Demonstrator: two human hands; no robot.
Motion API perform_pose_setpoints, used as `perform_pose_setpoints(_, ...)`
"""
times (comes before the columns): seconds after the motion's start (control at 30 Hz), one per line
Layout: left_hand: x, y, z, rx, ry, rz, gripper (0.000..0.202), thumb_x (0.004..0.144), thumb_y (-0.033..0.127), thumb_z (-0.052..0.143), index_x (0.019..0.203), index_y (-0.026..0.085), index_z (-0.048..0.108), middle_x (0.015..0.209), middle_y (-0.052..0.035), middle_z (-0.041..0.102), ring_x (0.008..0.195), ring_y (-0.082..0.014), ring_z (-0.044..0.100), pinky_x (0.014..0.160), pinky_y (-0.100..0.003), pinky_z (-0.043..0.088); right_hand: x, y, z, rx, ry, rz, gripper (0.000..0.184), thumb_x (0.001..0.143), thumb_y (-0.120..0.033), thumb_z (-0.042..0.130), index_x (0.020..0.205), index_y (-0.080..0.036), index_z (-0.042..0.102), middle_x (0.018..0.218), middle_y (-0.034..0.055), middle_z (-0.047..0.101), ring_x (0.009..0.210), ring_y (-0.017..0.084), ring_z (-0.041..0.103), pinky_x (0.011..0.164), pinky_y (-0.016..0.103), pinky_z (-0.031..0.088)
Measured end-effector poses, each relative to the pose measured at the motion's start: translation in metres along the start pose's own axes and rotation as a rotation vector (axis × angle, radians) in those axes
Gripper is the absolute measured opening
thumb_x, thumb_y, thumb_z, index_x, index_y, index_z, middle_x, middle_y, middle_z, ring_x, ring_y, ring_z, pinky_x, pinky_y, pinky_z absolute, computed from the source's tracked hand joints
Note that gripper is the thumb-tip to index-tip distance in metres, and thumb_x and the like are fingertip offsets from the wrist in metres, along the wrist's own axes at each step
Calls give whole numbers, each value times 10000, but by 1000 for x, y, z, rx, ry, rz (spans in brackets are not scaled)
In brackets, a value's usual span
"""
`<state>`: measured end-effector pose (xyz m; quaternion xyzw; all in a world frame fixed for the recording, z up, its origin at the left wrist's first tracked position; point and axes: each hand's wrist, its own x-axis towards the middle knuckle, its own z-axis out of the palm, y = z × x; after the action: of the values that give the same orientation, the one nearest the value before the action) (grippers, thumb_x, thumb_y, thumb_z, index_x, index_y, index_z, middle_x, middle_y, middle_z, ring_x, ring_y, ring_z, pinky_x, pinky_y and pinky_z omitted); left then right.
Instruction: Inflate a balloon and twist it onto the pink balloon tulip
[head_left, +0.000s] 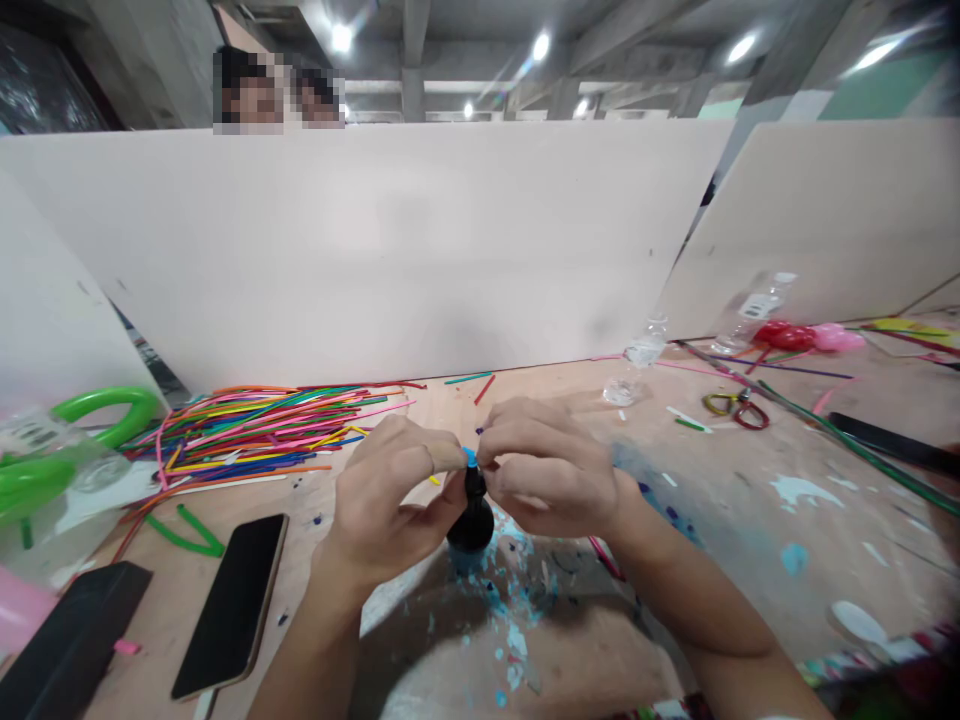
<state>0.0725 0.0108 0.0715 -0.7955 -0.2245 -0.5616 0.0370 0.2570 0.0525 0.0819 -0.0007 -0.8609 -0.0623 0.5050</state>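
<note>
Fingertips of my left hand [401, 490] and my right hand [551, 470] meet at the centre, both closed in a pinch. Between them shows a small bright-blue bit of balloon [471, 457], mostly hidden by the fingers. It sits at the top of a black object with a narrow neck and round base [471, 525], which stands upright on the table. Whether the fingers also touch that black neck, I cannot tell. To the left of my hands is a pile of long, uninflated modelling balloons [277, 430] in many colours.
A phone [232, 605] and a black box [71, 635] lie left, near inflated green balloons [105, 405]. Scissors [739, 408], clear bottles [637, 360] and red balloons [784, 335] are at right. White panels [375, 250] rise behind the paint-stained table [570, 640]; two people are beyond.
</note>
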Motion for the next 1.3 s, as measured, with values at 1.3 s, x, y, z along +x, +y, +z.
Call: perform_pose_setpoints(1.3, -4, 10, -14, 248, -289, -106, 281, 714, -38, 526, 764, 213, 410, 745, 51, 604, 596, -96, 431, 608, -258, 365, 0, 2, -10, -266, -301, -152, 224, 888, -77, 435, 703, -200, 415, 711, -27, 592, 507, 122, 250, 487, 280, 260)
